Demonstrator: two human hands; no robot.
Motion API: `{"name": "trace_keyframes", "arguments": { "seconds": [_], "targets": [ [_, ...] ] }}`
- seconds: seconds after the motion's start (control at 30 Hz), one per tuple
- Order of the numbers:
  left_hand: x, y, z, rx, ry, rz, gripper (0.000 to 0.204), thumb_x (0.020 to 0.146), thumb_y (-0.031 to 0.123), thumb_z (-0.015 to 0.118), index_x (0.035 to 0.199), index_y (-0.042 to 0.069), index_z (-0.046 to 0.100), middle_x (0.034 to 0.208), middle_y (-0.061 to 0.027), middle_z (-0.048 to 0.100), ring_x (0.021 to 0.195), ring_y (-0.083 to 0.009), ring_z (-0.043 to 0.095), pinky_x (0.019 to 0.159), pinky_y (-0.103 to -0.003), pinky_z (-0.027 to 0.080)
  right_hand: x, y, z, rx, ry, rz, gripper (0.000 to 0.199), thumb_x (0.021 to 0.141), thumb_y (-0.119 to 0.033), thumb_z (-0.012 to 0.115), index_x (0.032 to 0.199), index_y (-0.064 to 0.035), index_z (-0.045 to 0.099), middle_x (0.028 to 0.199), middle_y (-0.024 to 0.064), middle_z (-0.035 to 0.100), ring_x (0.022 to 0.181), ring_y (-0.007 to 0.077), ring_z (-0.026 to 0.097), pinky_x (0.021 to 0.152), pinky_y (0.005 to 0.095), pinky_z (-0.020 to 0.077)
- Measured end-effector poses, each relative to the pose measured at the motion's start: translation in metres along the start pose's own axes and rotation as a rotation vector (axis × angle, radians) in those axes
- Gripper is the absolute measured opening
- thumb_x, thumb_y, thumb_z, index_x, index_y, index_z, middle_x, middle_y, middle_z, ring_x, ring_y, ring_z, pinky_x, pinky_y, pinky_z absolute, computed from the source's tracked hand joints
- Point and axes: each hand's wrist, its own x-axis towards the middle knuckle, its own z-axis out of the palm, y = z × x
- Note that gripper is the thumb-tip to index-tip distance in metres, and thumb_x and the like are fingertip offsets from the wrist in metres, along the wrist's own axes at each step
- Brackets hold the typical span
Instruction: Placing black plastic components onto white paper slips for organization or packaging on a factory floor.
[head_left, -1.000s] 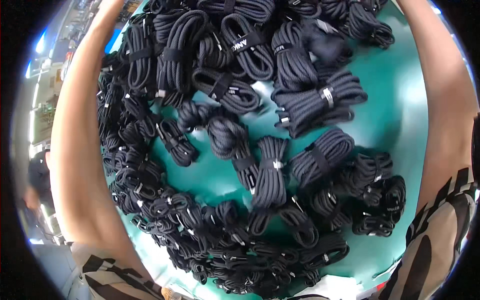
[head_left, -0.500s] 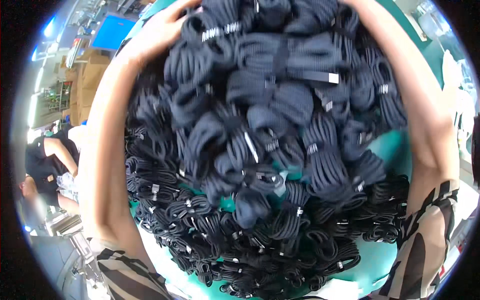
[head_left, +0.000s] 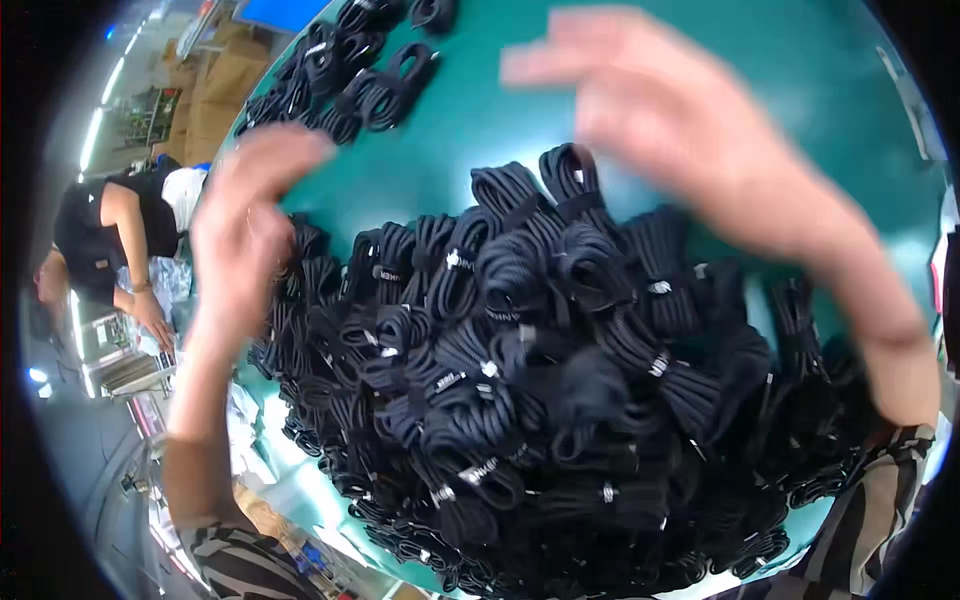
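Observation:
A large heap of coiled black braided cables (head_left: 490, 395), each bundle strapped with a dark tie and many showing small white marks, is piled on the green table (head_left: 480, 100) in front of me. My left hand (head_left: 245, 215) hovers at the heap's left edge with curved, parted fingers, and holds nothing. Beyond the far side of the heap, my right hand (head_left: 640, 100) is raised over the bare table, smeared by motion. Its fingers are stretched out and apart, with nothing between them. Both forearms flank the heap.
A smaller group of black cable coils (head_left: 385, 95) lies at the far left of the table. Off to the left a person in dark clothes (head_left: 125, 230) leans over clear plastic bags. Brown cardboard boxes (head_left: 232, 80) and a blue panel (head_left: 285, 12) stand beyond.
Both hands have come away from the far side of the cable heap, which they were encircling. The gathered bundles now sit nearer to me, and the table and smaller group behind show.

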Motion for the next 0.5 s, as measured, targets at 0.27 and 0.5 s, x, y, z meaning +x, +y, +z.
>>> {"name": "trace_keyframes", "arguments": {
  "seconds": [0.27, 0.5],
  "targets": [
    [0.035, -0.274, -0.083, 0.226, 0.245, -0.083, 0.056, 0.105, 0.041, 0.048, 0.15, 0.008, 0.045, 0.153, -0.0128, 0.046, 0.145, -0.0274, 0.037, 0.119, -0.036, 0.026, 0.199, 0.101, -0.024, -0.43, 0.231, 0.024, 0.07, 0.102, -0.06, 0.041, 0.137, -0.0009, 0.057, 0.145, 0.0175, 0.053, 0.137, 0.0307, 0.046, 0.117, 0.0376, 0.0314],
    [0.058, -0.197, -0.011, -0.232, -0.11, -0.191, 0.061, 0.102, 0.041, 0.058, 0.153, 0.012, 0.042, 0.148, -0.0146, 0.05, 0.134, -0.0229, 0.048, 0.114, -0.037, 0.035, 0.231, 0.095, 0.04, -0.048, 0.065, -0.03, 0.068, 0.099, -0.063, 0.047, 0.139, -0.0098, 0.059, 0.138, 0.0117, 0.061, 0.128, 0.0225, 0.056, 0.112, 0.0345, 0.038]
  ]
}}
